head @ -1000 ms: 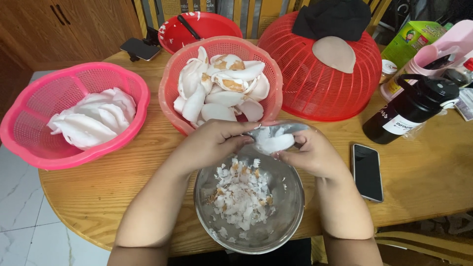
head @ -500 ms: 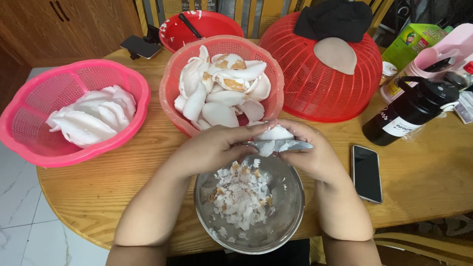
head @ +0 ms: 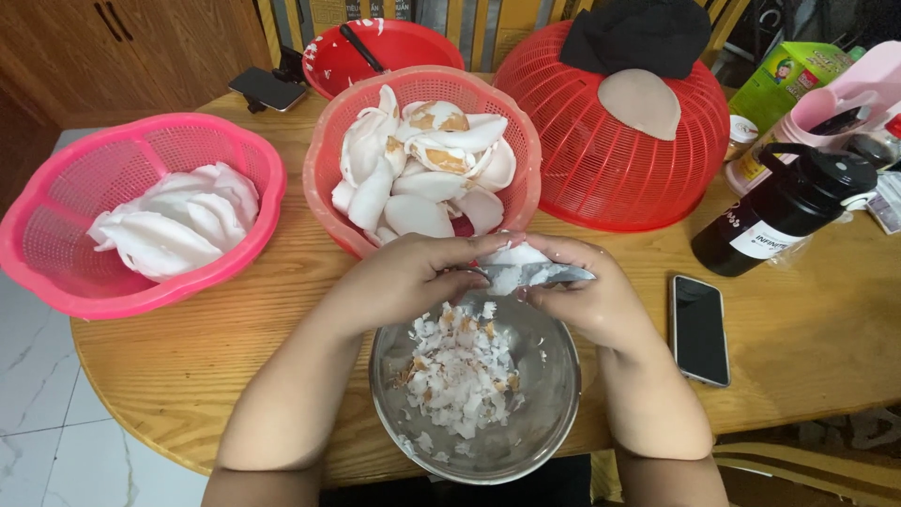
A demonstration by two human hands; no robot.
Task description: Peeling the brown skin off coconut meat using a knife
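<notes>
Hands [head: 413, 277] closed around white piece [head: 511, 268] and blade [head: 554, 275].

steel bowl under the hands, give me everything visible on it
The steel bowl is round, shiny metal with a thin rolled rim, sitting upright on the wooden table at its near edge. It holds a heap of small white shavings, some with brown skin, with stray bits stuck to the inner wall. The left hand and right hand hover over its far rim; contact with it cannot be told.
</notes>
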